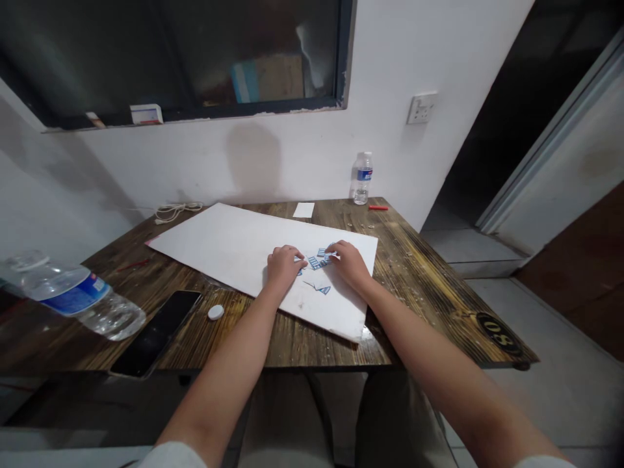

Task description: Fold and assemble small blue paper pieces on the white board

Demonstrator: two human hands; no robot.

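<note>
A large white board point(224, 240) lies slantwise on the dark wooden table. Small blue-and-white striped pieces point(314, 262) are grouped on its right half, between my two hands. My left hand point(285, 265) rests at the left side of the group, fingers bent together over a small blue piece, partly hidden. On the other side, my right hand point(347, 261) has its fingertips down on striped pieces at the upper right of the group; what they grip is too small to make out. A loose blue triangular piece point(324, 290) lies nearer me.
A large bottle point(78, 296) lies at the left beside a black phone point(156, 333) and a white cap point(215, 312). At the back are a cable point(175, 209), a white card point(303, 210), a small bottle point(363, 179) and a red item point(378, 208).
</note>
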